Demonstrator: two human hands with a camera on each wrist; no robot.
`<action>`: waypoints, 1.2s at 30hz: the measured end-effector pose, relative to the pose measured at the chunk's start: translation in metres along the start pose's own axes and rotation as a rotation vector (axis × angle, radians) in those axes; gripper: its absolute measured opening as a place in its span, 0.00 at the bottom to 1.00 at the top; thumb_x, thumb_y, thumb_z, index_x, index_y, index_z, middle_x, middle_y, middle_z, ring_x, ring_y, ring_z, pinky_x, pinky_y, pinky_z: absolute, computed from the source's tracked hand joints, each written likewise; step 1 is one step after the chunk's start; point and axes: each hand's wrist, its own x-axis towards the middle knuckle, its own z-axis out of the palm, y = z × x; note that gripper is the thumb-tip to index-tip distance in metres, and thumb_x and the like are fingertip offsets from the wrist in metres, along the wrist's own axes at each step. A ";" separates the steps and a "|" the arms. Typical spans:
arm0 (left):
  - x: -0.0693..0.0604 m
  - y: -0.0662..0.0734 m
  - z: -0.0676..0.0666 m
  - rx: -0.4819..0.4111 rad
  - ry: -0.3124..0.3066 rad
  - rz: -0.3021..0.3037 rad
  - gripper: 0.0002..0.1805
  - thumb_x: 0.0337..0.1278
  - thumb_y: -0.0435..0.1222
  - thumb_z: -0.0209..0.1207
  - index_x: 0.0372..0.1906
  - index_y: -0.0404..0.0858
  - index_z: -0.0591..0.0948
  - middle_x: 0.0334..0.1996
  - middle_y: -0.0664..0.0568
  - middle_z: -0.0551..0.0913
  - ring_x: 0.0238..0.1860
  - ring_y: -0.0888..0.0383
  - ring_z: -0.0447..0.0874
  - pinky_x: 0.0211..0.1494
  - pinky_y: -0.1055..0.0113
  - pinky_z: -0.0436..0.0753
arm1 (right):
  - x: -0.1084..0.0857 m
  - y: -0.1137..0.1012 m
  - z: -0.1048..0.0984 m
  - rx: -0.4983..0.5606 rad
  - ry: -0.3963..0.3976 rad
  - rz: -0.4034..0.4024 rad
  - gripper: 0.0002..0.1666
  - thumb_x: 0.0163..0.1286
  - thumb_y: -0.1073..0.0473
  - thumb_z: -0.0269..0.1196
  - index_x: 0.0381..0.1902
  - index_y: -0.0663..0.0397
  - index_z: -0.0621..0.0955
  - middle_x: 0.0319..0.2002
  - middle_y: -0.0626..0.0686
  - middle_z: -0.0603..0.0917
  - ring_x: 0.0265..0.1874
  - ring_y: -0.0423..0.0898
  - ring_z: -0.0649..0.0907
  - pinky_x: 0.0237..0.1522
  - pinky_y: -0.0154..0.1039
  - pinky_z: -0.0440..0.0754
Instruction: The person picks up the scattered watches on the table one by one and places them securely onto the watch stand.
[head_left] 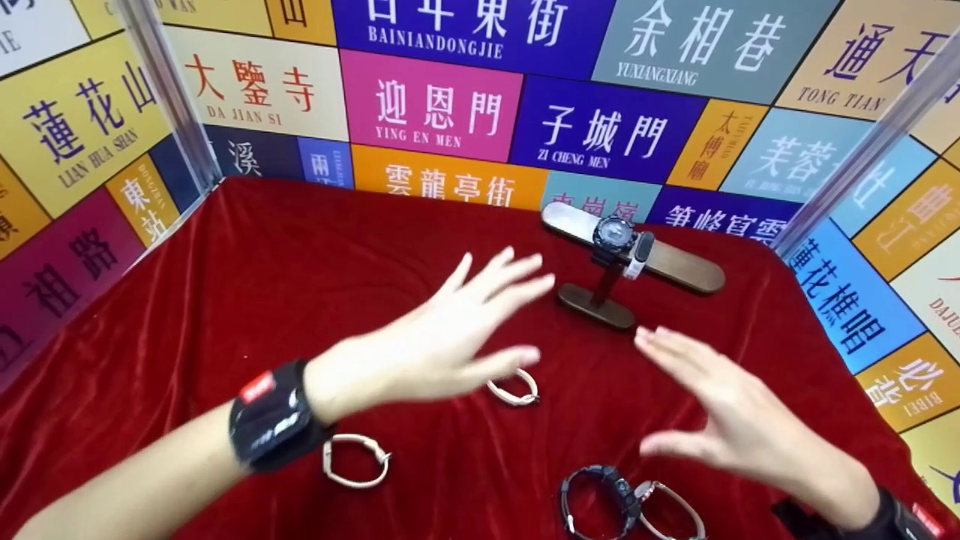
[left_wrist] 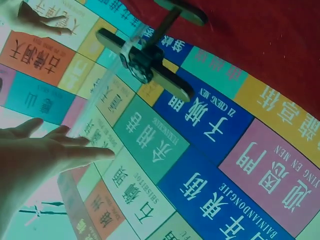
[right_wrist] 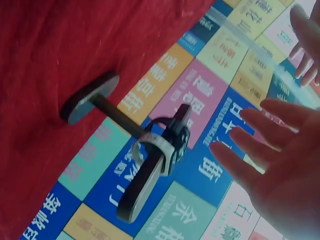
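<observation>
My left hand (head_left: 450,337) hovers above the red cloth, fingers spread and holding nothing. My right hand (head_left: 731,420) is also in the air with straight fingers and thumb apart, nothing in it. Beyond them stands a T-shaped watch stand (head_left: 686,268); a black watch (head_left: 615,234) and a smaller band with a dark face (head_left: 640,255) are strapped on its bar. A pale looped band (head_left: 517,394) lies below the left thumb, and another pale band (head_left: 356,482) lies nearer me. Near the right hand lie a black watch (head_left: 619,491) and a slim watch (head_left: 675,504), side by side.
Red cloth (head_left: 315,255) covers the tabletop, with folds at the left. Panels of coloured street-name signs (head_left: 431,97) rise behind and at both sides. Clear upright edges (head_left: 176,112) stand at the corners. A dark strap (head_left: 274,416) is round the left wrist.
</observation>
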 end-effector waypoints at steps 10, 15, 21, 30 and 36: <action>-0.048 0.027 0.061 0.181 -0.112 0.090 0.36 0.74 0.58 0.46 0.77 0.44 0.61 0.77 0.47 0.62 0.80 0.45 0.55 0.79 0.34 0.54 | -0.030 -0.027 0.015 -0.059 -0.342 0.042 0.65 0.46 0.26 0.72 0.78 0.39 0.62 0.74 0.44 0.70 0.71 0.45 0.71 0.70 0.31 0.71; -0.056 0.031 0.087 0.193 -0.141 0.139 0.35 0.75 0.58 0.44 0.77 0.43 0.62 0.76 0.47 0.64 0.79 0.46 0.56 0.77 0.35 0.60 | -0.039 -0.036 0.027 0.096 -0.520 0.178 0.59 0.52 0.21 0.64 0.78 0.32 0.60 0.74 0.40 0.69 0.70 0.48 0.73 0.60 0.49 0.83; -0.062 0.030 0.090 0.181 -0.157 0.109 0.35 0.75 0.58 0.44 0.76 0.43 0.63 0.75 0.50 0.66 0.80 0.48 0.56 0.77 0.36 0.61 | -0.049 -0.034 0.049 0.175 -0.525 0.161 0.51 0.58 0.26 0.65 0.75 0.36 0.66 0.69 0.43 0.76 0.64 0.47 0.79 0.56 0.45 0.86; -0.064 0.029 0.087 0.184 -0.161 0.081 0.34 0.76 0.57 0.43 0.76 0.43 0.63 0.75 0.50 0.67 0.79 0.49 0.58 0.77 0.36 0.59 | -0.046 -0.035 0.063 0.336 -0.443 0.152 0.40 0.59 0.33 0.69 0.66 0.41 0.75 0.54 0.42 0.82 0.50 0.39 0.83 0.47 0.35 0.86; -0.055 0.025 0.072 0.141 -0.128 0.032 0.35 0.75 0.56 0.46 0.77 0.42 0.63 0.76 0.50 0.65 0.79 0.50 0.57 0.79 0.36 0.56 | -0.036 -0.038 0.053 0.345 -0.354 0.155 0.39 0.56 0.45 0.76 0.65 0.38 0.75 0.53 0.38 0.80 0.49 0.36 0.81 0.50 0.30 0.84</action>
